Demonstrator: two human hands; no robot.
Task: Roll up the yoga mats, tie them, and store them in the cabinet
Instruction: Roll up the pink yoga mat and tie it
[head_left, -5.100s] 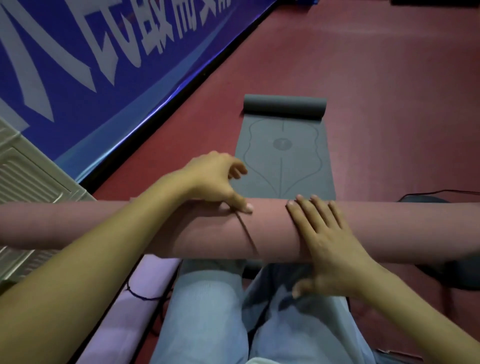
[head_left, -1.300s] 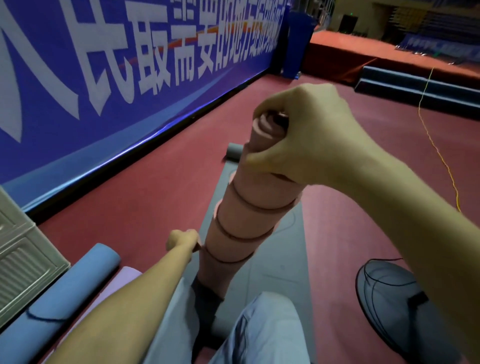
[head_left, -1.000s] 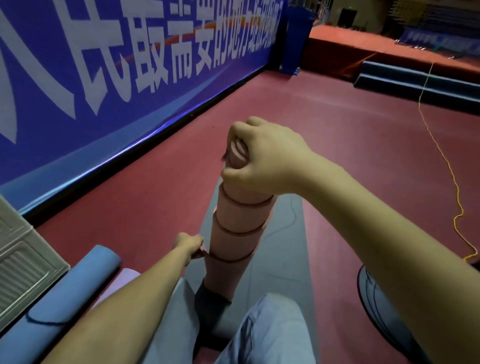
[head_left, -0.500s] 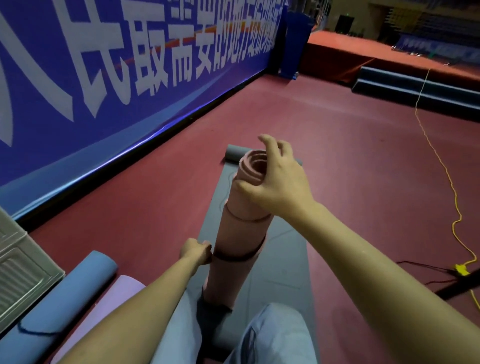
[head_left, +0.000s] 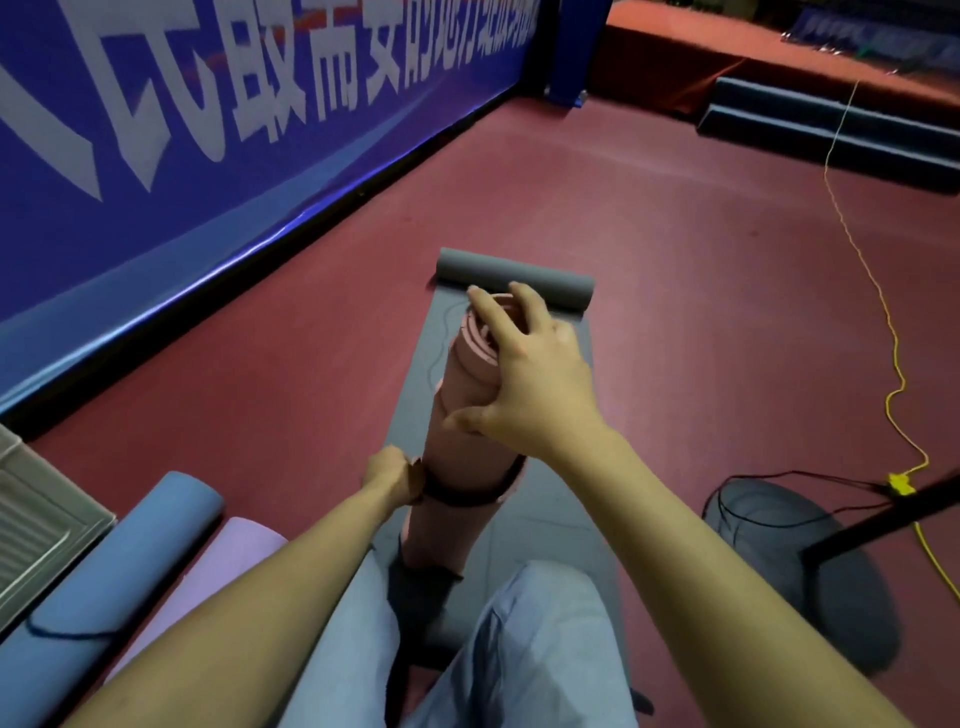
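The rolled pink mat stands nearly upright between the person's knees, its lower end on the grey mat spread on the red floor. The right hand sits over the roll's top end, fingers spread and loosely curved, thumb against its side. The left hand pinches the dark strap that circles the roll lower down (just beside the roll's left edge). A blue roll and a lilac roll lie at the left.

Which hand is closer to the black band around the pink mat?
Left. The left hand touches the black band at its left side. The right hand is higher up the pink mat, holding near its top end.
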